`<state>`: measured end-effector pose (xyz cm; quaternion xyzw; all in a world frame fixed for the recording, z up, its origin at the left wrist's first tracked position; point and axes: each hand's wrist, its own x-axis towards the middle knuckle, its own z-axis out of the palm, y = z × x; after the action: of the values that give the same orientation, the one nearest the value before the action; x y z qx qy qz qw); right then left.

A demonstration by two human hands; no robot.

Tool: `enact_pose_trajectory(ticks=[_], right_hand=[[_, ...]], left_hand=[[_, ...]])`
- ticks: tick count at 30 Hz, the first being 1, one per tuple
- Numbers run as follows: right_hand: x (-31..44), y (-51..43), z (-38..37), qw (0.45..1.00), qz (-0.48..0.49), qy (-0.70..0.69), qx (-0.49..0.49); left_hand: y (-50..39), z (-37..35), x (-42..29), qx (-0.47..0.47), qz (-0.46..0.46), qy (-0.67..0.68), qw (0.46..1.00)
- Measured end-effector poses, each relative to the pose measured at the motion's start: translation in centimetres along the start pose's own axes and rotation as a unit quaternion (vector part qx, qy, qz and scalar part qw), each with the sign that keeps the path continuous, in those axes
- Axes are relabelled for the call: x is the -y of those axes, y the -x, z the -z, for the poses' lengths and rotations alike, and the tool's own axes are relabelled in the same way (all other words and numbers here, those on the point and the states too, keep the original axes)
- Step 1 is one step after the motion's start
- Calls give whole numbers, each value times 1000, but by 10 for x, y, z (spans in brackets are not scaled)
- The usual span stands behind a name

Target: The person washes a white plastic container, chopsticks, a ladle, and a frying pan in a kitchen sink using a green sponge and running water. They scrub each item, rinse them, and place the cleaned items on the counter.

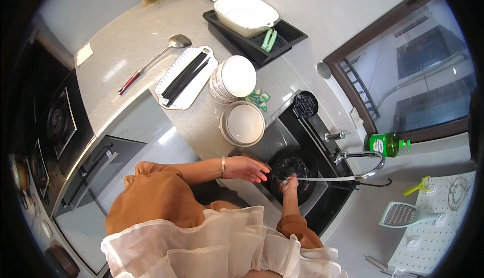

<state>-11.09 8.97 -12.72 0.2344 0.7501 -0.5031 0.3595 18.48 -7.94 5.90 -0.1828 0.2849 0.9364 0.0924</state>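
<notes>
My left hand [244, 169], a bangle at its wrist, is held over the near left edge of the dark sink [319, 193]. Its fingers are extended and nothing is in them. Inside the sink lies a round black pan [291, 160], wet on its surface. Over this pan is my right hand [290, 184], where a stream of water [325, 179] from the curved chrome faucet [374, 168] reaches it. Its fingers look bent; whether they grip anything is unclear. A brown object, partly hidden, lies just behind my left hand.
Left of the sink stand stacked white bowls [238, 76], more bowls [245, 123], a green-and-white cloth [258, 99] and a white tray [172, 98] of black chopsticks [185, 79]. Beyond are a ladle [179, 41] and a white basket [245, 13]. Green soap bottle [383, 144] sits by the window.
</notes>
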Motion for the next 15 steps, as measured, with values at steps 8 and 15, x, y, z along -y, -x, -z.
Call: enact_pose_trajectory(ticks=[8, 15], right_hand=[[72, 86, -95, 911, -115, -181, 353], [192, 157, -193, 855, 40, -146, 496]], left_hand=[[57, 51, 6, -57, -52, 87, 993], [76, 64, 10, -56, -91, 100, 989]])
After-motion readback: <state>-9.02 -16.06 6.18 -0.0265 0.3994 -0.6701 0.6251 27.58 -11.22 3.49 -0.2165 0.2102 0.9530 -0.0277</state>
